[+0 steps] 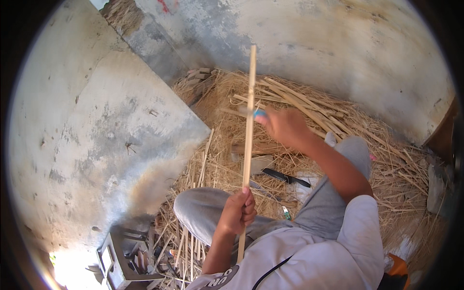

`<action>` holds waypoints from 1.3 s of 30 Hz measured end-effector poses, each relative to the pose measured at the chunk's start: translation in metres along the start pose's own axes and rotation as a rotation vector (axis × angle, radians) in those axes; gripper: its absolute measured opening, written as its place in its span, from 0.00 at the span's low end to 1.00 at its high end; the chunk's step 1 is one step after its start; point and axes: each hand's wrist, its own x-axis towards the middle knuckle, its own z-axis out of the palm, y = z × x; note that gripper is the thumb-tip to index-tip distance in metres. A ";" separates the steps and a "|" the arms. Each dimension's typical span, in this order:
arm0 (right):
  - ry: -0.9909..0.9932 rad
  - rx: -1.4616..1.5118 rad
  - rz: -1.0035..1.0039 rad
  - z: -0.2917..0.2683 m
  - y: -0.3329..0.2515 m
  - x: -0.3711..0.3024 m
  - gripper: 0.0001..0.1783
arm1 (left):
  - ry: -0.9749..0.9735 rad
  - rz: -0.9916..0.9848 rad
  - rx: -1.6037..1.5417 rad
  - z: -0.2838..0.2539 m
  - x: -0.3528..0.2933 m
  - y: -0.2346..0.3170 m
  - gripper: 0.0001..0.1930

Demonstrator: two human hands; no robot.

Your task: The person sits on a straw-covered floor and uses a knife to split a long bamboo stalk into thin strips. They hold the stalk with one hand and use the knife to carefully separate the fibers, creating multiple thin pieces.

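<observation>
A long, pale bamboo strip (248, 150) stands nearly upright in front of me, leaning slightly to the right at its top. My left hand (237, 211) is closed around its lower part, and the end runs down past the fist toward my shirt. Higher up, my right hand (286, 126) is closed on a small blue tool (260, 113) that meets the strip's right side. Motion blur and my fingers hide the tool's exact kind. On the floor between my bent legs lies a black-handled knife (286, 177).
Split bamboo strips (309, 104) lie heaped on shavings (386, 166) beyond my right hand. A slanting wall (111, 111) stands close on the left, another wall (338, 43) behind. A grey frame-like object (116, 261) sits at lower left. Something orange (398, 267) shows at lower right.
</observation>
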 end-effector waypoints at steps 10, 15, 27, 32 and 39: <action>-0.264 0.190 0.231 -0.030 0.029 0.005 0.33 | 0.005 0.028 0.152 -0.004 0.011 -0.012 0.21; -0.213 0.122 -0.064 -0.010 -0.005 -0.022 0.28 | 0.102 0.109 0.205 -0.002 0.015 -0.009 0.21; -0.017 0.095 -0.094 -0.007 -0.003 -0.022 0.27 | 0.137 0.161 0.271 -0.003 0.006 -0.004 0.21; 0.064 0.130 0.110 -0.033 0.036 0.004 0.31 | 0.040 0.078 0.229 -0.004 -0.004 -0.004 0.21; -0.455 1.472 0.398 -0.039 0.038 0.006 0.33 | -0.051 0.079 0.148 -0.010 0.000 -0.003 0.21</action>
